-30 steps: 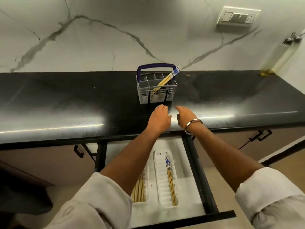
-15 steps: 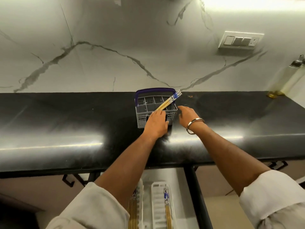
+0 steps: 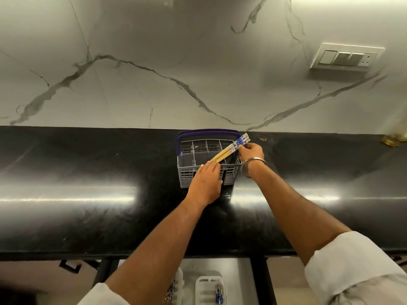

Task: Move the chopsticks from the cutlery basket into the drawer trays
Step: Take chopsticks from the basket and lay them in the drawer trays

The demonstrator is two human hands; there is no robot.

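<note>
A grey cutlery basket (image 3: 187,172) with a purple handle stands on the black counter near the wall. Wooden chopsticks (image 3: 226,150) with blue-and-white patterned tops lean out of it toward the right. My right hand (image 3: 251,151) pinches their patterned upper ends. My left hand (image 3: 206,183) rests against the basket's front rim and wall, fingers by the chopsticks' lower part. Below the counter edge, the open drawer shows two white trays (image 3: 208,285), each holding chopsticks; my left forearm hides most of the left tray.
The glossy black counter (image 3: 88,194) runs the full width under a marble wall. A switch plate (image 3: 346,58) sits on the wall at upper right. A yellowish bottle base (image 3: 394,139) stands at the counter's far right. Cabinet handles show below left.
Both hands have reached forward from the counter's front edge to the basket. The right hand has closed on the chopsticks' tops; the left has settled on the basket's front. The view tilted upward.
</note>
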